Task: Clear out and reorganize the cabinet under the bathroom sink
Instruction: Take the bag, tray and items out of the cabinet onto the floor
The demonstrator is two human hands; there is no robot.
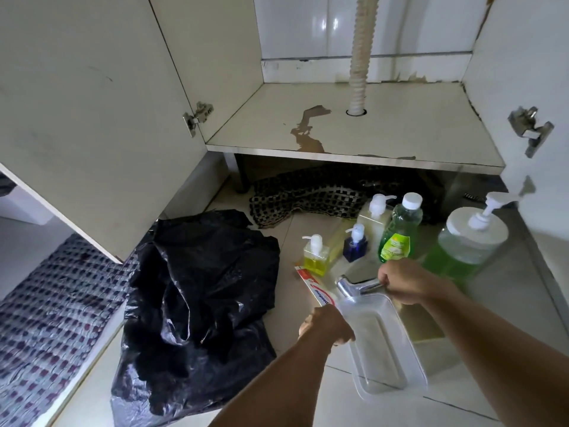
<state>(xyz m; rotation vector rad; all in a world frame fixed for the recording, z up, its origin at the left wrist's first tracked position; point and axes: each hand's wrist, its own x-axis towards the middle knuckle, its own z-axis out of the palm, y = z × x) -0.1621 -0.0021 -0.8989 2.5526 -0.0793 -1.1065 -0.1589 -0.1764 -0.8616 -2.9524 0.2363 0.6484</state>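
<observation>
Clear plastic rectangular tray (388,349) sits low over the tiled floor (301,405), gripped by both hands: left hand (326,326) on its near-left rim, right hand (403,280) curled at the far end beside a chrome faucet piece (357,286). White cabinet shelf (354,131) is bare, stained. Bottles stand outside: green dish-soap bottle (400,232), large pump jar (471,238), yellow pump bottle (316,255). Emptying looks done; restocking remains.

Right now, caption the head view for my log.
Both hands, left and right, hold a clear tray with a metal tap before the open cabinet.
</observation>
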